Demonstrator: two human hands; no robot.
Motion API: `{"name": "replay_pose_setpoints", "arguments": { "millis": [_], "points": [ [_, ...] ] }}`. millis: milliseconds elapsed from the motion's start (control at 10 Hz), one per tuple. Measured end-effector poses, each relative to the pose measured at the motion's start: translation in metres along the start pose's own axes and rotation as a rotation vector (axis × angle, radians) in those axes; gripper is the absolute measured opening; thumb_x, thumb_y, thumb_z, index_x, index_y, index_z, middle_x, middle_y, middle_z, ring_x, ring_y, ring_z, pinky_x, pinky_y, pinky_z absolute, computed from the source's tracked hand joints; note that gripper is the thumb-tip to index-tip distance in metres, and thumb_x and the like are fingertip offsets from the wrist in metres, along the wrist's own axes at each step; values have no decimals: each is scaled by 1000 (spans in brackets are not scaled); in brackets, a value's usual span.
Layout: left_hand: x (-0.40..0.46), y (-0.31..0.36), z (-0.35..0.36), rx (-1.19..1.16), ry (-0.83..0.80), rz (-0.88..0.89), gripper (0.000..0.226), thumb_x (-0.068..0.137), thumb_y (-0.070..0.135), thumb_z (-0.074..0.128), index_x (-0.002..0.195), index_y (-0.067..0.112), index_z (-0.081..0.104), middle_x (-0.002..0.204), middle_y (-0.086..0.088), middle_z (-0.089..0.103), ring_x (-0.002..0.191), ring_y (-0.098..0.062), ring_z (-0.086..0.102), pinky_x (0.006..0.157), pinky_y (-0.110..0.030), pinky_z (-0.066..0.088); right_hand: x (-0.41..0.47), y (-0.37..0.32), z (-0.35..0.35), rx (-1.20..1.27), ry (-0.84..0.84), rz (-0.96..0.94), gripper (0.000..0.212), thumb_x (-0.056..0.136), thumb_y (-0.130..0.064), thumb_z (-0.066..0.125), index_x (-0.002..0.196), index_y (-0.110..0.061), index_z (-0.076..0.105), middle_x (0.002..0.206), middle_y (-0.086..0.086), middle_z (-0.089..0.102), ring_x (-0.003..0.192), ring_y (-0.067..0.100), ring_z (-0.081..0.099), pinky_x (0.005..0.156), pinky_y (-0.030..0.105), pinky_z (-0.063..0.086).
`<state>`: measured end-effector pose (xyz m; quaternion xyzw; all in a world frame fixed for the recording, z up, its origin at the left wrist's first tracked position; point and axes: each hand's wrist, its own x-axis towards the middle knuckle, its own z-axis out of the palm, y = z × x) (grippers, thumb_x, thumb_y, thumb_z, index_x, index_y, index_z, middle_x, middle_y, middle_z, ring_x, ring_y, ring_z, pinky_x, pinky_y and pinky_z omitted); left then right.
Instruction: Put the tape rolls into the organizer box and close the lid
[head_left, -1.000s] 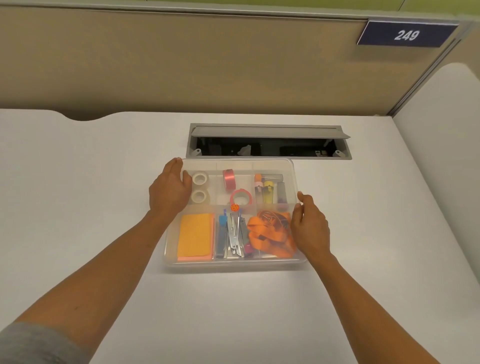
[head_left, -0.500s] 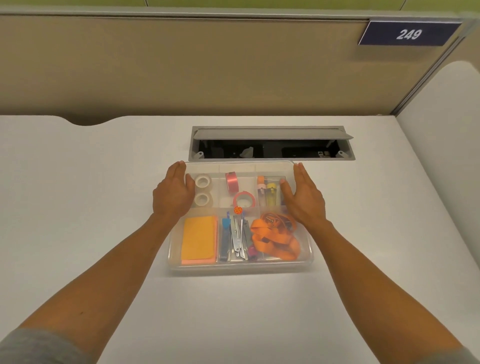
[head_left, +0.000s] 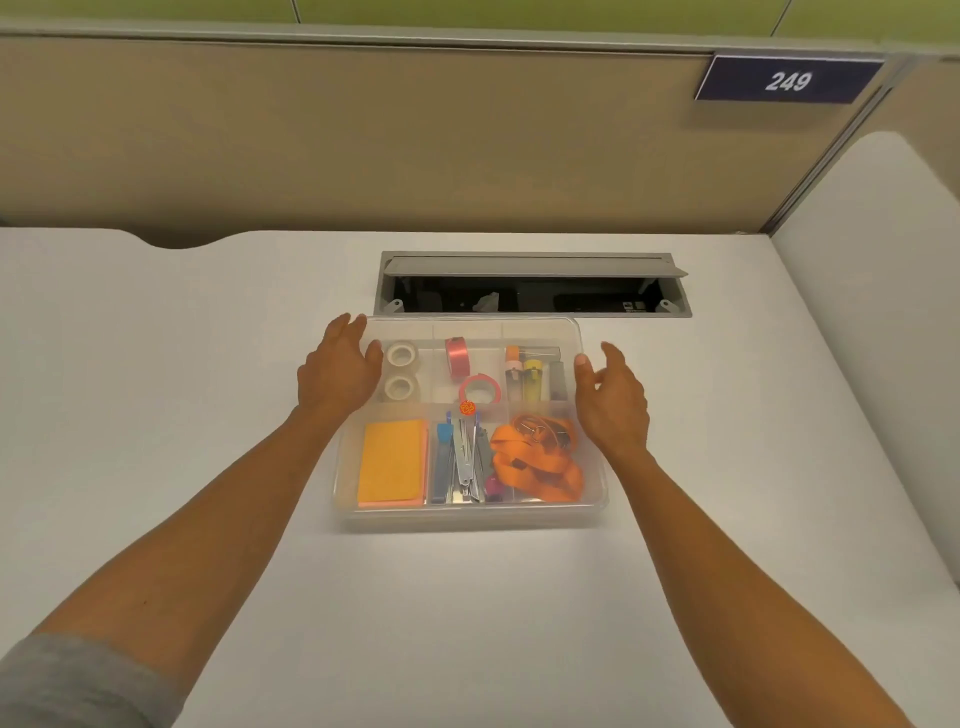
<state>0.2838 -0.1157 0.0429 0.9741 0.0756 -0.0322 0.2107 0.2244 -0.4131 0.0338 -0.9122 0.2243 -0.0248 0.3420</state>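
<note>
A clear plastic organizer box (head_left: 470, 519) sits on the white desk with its clear lid lying over it. Inside at the back left lie two white tape rolls (head_left: 401, 371); a pink roll (head_left: 457, 356) stands on edge in the middle back compartment, and a second pink roll (head_left: 480, 391) lies flat beside it. My left hand (head_left: 337, 371) rests flat on the lid's back left corner, fingers spread. My right hand (head_left: 613, 397) hovers at the box's right edge, fingers apart, thumb near the lid's rim, holding nothing.
The box also holds orange sticky notes (head_left: 392, 462), staplers and pens (head_left: 465, 462), an orange lanyard (head_left: 537, 457) and small bottles (head_left: 532, 374). An open cable hatch (head_left: 530, 283) lies in the desk just behind the box. A beige partition stands behind, a white divider at right.
My right hand went from the lid's front right edge onto the back right, then drew off to the right side. The left hand stayed on the back left corner.
</note>
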Motion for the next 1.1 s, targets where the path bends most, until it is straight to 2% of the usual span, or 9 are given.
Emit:
{"name": "replay_pose_setpoints", "arguments": {
  "millis": [100,200,300,500,600,800,900,1000,1100],
  "points": [
    [-19,-1,-3,-75,19,-54,59,97,46,39,149,23,23,159,-7,21,138,-35,34,107,-54,32,-23,9,-2,41,58,68,49,96,-53,31,127,-19,48,118,10,65,106,30,60,87,43,47],
    [-55,-10,-4,-174,94,-182,55,97,46,38,146,21,31,150,-10,37,130,-36,44,103,-52,35,-45,25,-3,99,126,123,47,97,-50,28,109,-14,56,102,9,67,94,32,60,76,39,45],
    [-91,-25,3,-216,139,-290,48,97,47,36,135,19,45,127,-12,60,114,-38,55,94,-50,41,-66,37,-1,118,103,163,50,97,-50,27,86,-11,55,86,11,64,82,33,56,69,36,40],
    [-131,-35,24,-385,127,-293,35,101,37,28,116,13,50,85,-12,61,83,-37,58,71,-37,41,-78,39,6,158,119,155,56,98,-48,28,82,-8,63,77,8,63,75,30,54,65,34,37],
    [-133,-34,27,-451,203,-217,34,102,31,27,105,8,52,77,-11,58,72,-33,56,63,-35,40,-80,36,8,209,153,116,53,100,-43,30,80,-5,62,73,9,63,72,30,53,63,34,34],
    [-136,-34,28,-510,203,-206,34,103,32,27,105,10,54,83,-10,60,75,-31,57,65,-33,39,-86,33,8,238,224,117,52,99,-40,37,72,-2,60,63,10,60,62,29,52,54,32,32],
    [-137,-34,24,-451,179,-232,32,102,34,28,109,16,52,87,-10,62,83,-35,59,70,-37,43,-90,28,4,121,236,140,50,97,-43,37,67,-8,57,60,7,56,62,31,52,53,30,33],
    [-135,-35,22,-376,196,-217,30,100,33,33,122,19,49,109,-11,60,97,-35,59,81,-43,45,-86,28,0,3,216,137,43,96,-46,37,89,-13,63,85,11,67,75,32,57,65,33,42],
    [-134,-38,15,-371,219,-161,37,99,34,39,132,16,43,126,-14,50,107,-34,57,89,-47,48,-88,29,-5,-25,230,86,50,95,-52,38,122,-15,56,121,11,61,108,32,58,85,43,45]
  ]
}}
